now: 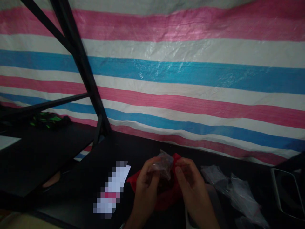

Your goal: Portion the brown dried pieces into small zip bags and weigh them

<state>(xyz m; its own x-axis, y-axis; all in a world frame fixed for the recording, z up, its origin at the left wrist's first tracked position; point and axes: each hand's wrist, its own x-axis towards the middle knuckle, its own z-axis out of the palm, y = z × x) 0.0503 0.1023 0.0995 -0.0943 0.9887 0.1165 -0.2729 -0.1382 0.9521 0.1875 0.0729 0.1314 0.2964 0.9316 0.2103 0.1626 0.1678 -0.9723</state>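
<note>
A crumpled clear plastic bag (pixel 164 164) is pinched between the thumb and fingers of my left hand (pixel 147 179). What it contains, if anything, is too dim to tell. My right hand (pixel 190 179) has its fingers closed on the upper right edge of a red bag (pixel 168 202), which looks like soft fabric. The red bag's mouth gapes between my hands, its inside dark. The plastic bag is above that mouth, and another red corner sticks out left of my left hand.
More clear plastic bags (pixel 245 198) lie to the right on the black table (pixel 78 190), near a dark pale-rimmed object (pixel 287 194). A pixelated white item (pixel 111 190) lies left. A black post (pixel 83 68), striped sheeting (pixel 190 73) and a green-black object (pixel 50 121) are behind.
</note>
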